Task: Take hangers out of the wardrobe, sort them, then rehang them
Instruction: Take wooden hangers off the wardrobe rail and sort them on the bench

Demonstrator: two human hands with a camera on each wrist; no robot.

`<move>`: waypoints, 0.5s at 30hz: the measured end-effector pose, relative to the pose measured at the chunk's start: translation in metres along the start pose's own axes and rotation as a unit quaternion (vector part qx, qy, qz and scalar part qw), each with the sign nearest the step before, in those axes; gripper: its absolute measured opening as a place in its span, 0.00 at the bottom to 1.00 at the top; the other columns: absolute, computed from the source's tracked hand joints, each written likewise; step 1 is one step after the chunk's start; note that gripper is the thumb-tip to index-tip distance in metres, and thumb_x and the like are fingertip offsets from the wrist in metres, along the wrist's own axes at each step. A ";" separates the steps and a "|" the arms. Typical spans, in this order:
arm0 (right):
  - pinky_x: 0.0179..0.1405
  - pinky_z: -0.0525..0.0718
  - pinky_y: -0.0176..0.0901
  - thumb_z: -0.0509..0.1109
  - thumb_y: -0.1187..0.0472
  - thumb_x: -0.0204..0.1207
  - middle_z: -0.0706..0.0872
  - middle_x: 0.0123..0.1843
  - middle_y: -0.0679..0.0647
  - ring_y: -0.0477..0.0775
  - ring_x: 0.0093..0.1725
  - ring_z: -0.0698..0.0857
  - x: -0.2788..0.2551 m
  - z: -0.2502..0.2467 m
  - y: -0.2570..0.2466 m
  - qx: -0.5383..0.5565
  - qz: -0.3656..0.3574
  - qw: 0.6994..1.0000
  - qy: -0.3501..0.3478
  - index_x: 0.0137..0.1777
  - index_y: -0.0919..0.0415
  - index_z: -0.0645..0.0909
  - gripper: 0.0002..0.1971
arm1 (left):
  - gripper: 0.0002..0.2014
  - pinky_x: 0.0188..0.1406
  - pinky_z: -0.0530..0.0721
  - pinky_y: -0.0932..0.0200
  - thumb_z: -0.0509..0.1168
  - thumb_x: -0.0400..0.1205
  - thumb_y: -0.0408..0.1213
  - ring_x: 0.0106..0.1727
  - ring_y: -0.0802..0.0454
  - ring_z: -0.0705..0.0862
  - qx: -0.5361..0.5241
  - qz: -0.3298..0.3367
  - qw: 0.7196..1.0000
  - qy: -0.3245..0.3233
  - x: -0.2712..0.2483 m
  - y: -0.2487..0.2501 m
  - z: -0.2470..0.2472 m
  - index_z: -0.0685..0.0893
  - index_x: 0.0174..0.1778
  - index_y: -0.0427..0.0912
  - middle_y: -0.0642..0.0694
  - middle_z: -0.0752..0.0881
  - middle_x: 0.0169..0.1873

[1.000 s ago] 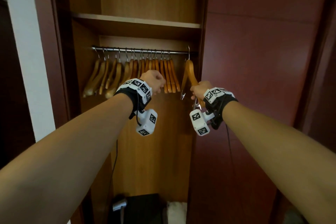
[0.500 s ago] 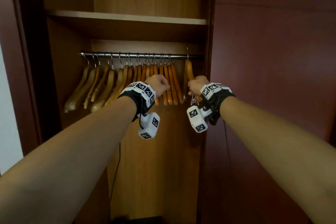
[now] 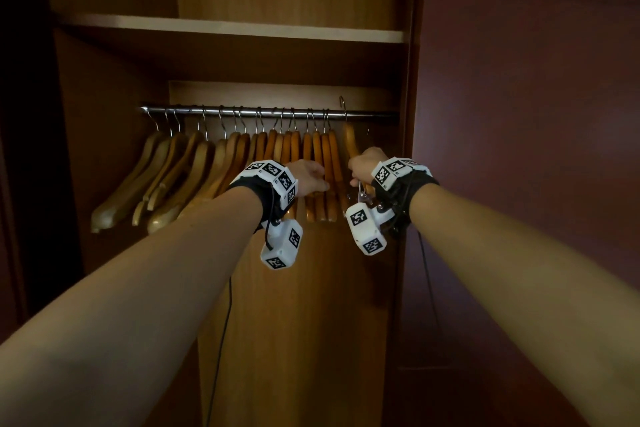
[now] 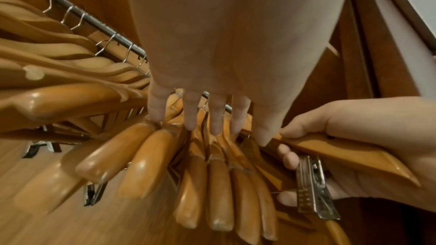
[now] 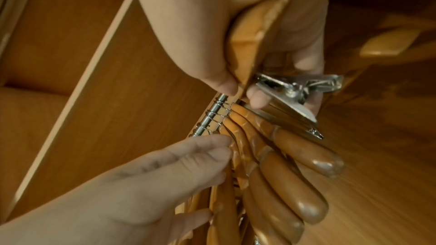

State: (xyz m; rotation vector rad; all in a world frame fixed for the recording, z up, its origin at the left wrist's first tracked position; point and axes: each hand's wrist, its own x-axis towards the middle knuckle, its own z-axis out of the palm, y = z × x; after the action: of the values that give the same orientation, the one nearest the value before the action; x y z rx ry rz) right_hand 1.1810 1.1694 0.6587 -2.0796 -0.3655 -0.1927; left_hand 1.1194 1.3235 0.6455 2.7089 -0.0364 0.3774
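Several wooden hangers point(image 3: 311, 163) hang close together on a metal rail point(image 3: 263, 112) inside the wardrobe. My left hand point(image 3: 311, 177) reaches into the right end of the row. Its straight fingers point(image 4: 192, 115) touch the hanger arms and slip between them. My right hand point(image 3: 362, 165) grips the lower arm of the rightmost hanger point(image 3: 350, 140), a wooden one with metal clips point(image 4: 311, 183). That hanger's hook stands higher than the others at the rail. In the right wrist view my right hand point(image 5: 212, 34) closes round the hanger end beside a clip point(image 5: 290, 88).
A wooden shelf point(image 3: 228, 28) runs just above the rail. The wardrobe's right side panel point(image 3: 405, 184) stands close to my right hand, with a dark red door point(image 3: 519, 149) beyond it. A thin cable point(image 3: 221, 322) hangs below my left wrist.
The view has moved closer to the rail. My left hand has gone from a curled fist to straight fingers pushed in among the hangers. My right hand keeps its hold on the clip hanger.
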 end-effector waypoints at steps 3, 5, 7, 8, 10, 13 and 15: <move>0.29 0.79 0.34 0.64 0.68 0.81 0.75 0.40 0.51 0.46 0.36 0.79 0.010 0.006 0.004 0.015 -0.007 1.000 -0.001 0.73 0.72 0.72 0.21 | 0.28 0.77 0.65 0.49 0.63 0.84 0.51 0.80 0.47 0.67 0.031 -0.001 0.999 -0.025 0.005 -0.004 0.000 0.67 0.81 0.52 0.49 0.68 0.80; 0.32 0.80 0.36 0.63 0.68 0.82 0.75 0.40 0.52 0.47 0.36 0.79 0.014 0.009 0.004 0.028 -0.003 1.000 -0.005 0.73 0.72 0.72 0.21 | 0.28 0.76 0.65 0.50 0.62 0.85 0.51 0.80 0.47 0.66 0.043 0.004 0.999 -0.031 0.007 -0.004 -0.002 0.67 0.81 0.52 0.48 0.67 0.80; 0.32 0.80 0.36 0.63 0.68 0.82 0.76 0.39 0.52 0.47 0.36 0.79 0.016 0.013 0.008 0.022 0.005 1.000 -0.006 0.73 0.73 0.72 0.20 | 0.27 0.76 0.65 0.49 0.62 0.85 0.51 0.80 0.46 0.66 0.059 0.009 0.998 -0.035 0.010 -0.006 -0.002 0.68 0.81 0.52 0.48 0.67 0.81; 0.32 0.79 0.36 0.63 0.68 0.82 0.76 0.39 0.52 0.47 0.36 0.79 0.014 0.014 0.008 0.015 0.011 1.000 -0.009 0.73 0.73 0.72 0.20 | 0.27 0.75 0.65 0.49 0.62 0.85 0.51 0.80 0.46 0.66 0.064 0.012 0.997 -0.037 0.012 -0.007 -0.002 0.68 0.81 0.52 0.48 0.67 0.81; 0.33 0.80 0.37 0.63 0.68 0.82 0.77 0.40 0.52 0.47 0.37 0.80 0.015 0.019 0.010 0.004 0.018 1.000 -0.006 0.73 0.73 0.72 0.20 | 0.27 0.74 0.66 0.50 0.62 0.84 0.51 0.79 0.46 0.67 0.068 0.018 0.997 -0.041 0.014 -0.012 -0.003 0.69 0.80 0.52 0.48 0.67 0.80; 0.42 0.81 0.41 0.62 0.65 0.83 0.85 0.52 0.60 0.57 0.49 0.86 0.018 0.031 0.009 -0.062 0.044 0.997 0.032 0.69 0.71 0.77 0.17 | 0.27 0.74 0.67 0.51 0.62 0.85 0.50 0.79 0.46 0.67 0.062 0.028 0.996 -0.052 0.011 -0.020 -0.005 0.69 0.80 0.50 0.47 0.68 0.80; 0.39 0.77 0.43 0.61 0.61 0.85 0.85 0.57 0.62 0.59 0.51 0.84 0.016 0.038 0.011 -0.119 0.053 0.990 0.058 0.66 0.69 0.78 0.15 | 0.26 0.74 0.66 0.50 0.62 0.85 0.50 0.79 0.46 0.66 0.063 0.032 0.996 -0.059 0.009 -0.025 -0.006 0.69 0.80 0.50 0.47 0.67 0.80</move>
State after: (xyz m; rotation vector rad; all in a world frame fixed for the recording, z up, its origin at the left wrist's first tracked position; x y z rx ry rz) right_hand 1.1997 1.1996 0.6347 -2.3029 -0.1674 -0.3042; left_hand 1.1281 1.3492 0.6435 2.8572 -0.1377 0.2443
